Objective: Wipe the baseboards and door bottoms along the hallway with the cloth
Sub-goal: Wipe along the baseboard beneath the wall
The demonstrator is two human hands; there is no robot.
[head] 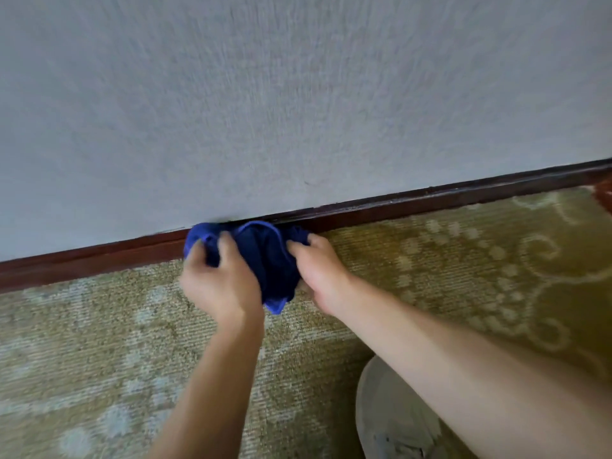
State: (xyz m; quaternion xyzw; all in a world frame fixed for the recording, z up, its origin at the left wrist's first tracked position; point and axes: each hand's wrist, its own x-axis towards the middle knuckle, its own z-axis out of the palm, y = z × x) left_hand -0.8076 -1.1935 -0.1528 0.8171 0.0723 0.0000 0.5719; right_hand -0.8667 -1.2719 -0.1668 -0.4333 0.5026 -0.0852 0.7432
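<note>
Over on the left, the dark reddish-brown wooden baseboard (92, 256) is running as a long, smooth, glossy strip under a pale grey wall (265, 111) with a fine, grainy texture. Below it, the carpet (99, 342) is showing a ribbed olive weave with faded pale scrolls and dots. Moving in, the left hand (220, 283) is gripping the blue cloth (265, 256), fingers curled tight over its left folds. The cloth is looking soft and crumpled, deep blue, bunched into a rounded wad with a lighter corner hanging at the bottom; its top edge is pressing against the baseboard where wall and trim meet. The right hand (319, 273) is clamping the cloth's right side, thumb on top. At lower right, a rounded beige shape (390, 412) is sitting on the carpet, blurred.
</note>
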